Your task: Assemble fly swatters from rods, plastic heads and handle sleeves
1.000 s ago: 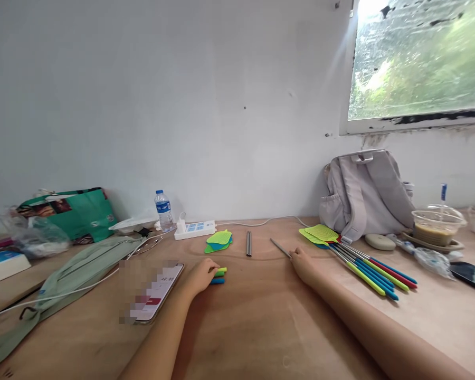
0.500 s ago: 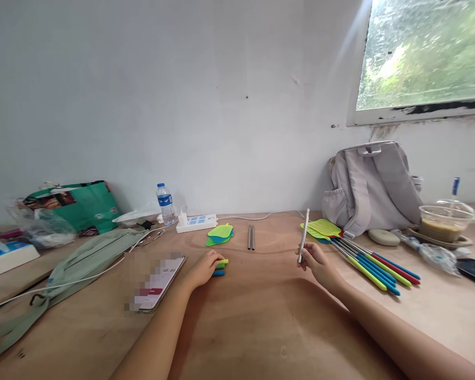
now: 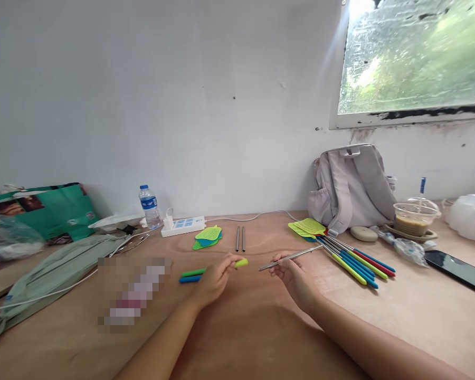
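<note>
My left hand (image 3: 217,277) pinches a yellow-green handle grip (image 3: 241,262), whose end points right. Opposite it, my right hand (image 3: 293,274) has its fingers closed on a thin metal rod (image 3: 275,264), held nearly level; a gap separates rod and grip. Under and left of my left hand lie a green grip (image 3: 193,273) and a blue grip (image 3: 190,279). Two metal rods (image 3: 240,239) lie side by side beyond my hands. Left of them rests a small stack of mesh fly swatter heads (image 3: 208,237). Several whole fly swatters (image 3: 350,258) fan out at right.
At the back stand a water bottle (image 3: 149,207), a white power strip (image 3: 183,226) and a grey backpack (image 3: 352,187). To the right are an iced drink cup (image 3: 415,218) and a black phone (image 3: 461,269). A grey-green bag (image 3: 55,274) and a blurred-out phone (image 3: 132,295) lie left.
My left hand has lifted the yellow-green grip off the others and brought it right. My right hand has moved left and tipped its rod from upright to nearly level. The view has turned rightward.
</note>
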`<state>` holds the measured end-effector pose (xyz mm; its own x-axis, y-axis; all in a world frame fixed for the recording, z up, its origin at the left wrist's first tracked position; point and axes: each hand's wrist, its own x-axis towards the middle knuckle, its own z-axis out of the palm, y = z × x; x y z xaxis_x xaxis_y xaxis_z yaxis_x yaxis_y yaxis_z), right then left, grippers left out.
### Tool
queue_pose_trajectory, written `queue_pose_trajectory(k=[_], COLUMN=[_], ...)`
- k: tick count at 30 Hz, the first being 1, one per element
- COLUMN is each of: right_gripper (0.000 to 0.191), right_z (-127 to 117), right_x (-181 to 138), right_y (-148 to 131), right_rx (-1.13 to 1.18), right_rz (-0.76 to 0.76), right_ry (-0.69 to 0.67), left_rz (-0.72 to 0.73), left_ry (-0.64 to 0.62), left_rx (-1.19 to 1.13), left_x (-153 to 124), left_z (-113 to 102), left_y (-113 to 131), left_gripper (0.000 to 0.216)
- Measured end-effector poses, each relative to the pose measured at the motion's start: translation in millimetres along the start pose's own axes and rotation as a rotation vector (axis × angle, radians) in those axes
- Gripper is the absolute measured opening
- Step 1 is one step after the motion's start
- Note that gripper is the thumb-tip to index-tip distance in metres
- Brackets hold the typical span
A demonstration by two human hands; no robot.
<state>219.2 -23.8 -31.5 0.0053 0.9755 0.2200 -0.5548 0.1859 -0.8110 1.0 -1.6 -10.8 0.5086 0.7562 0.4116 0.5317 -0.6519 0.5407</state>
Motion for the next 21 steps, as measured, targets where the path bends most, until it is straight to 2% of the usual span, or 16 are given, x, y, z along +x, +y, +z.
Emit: queue_pose_trajectory(k=[4, 10, 13, 16, 21], right_gripper=[0.008, 0.010, 0.016, 0.032, 0.035], right_z=[3.7, 1.9, 0.4, 1.1, 4.5], right_x=[-6.5, -8.6, -9.7, -11.6, -12.7], right_y=[-7.5, -15.4, -15.1, -16.4, -19.6], right_rx=[-0.106, -0.381, -0.376, -0.315, -0.254], right_rz=[-0.125, -0.197, -0.193, -0.177, -0.141], right_ry=[-0.051, -0.078, -0.133, -0.198, -0.160], left_rz=[0.056, 0.040, 0.039, 0.037, 0.030], left_ry=[-0.106, -0.116, -0.111, -0.120, -0.108], left_rx=[-0.097, -0.119, -0.100, -0.086, -0.099], left_x=[-1.0, -0.5, 0.0, 0.1, 0.1], left_z=[16.2, 14.1, 13.6, 15.2, 16.8], left_y=[20.3, 24.7, 24.3, 25.1, 28.7], left_gripper=[0.033, 0.033, 0.033, 0.033, 0.032])
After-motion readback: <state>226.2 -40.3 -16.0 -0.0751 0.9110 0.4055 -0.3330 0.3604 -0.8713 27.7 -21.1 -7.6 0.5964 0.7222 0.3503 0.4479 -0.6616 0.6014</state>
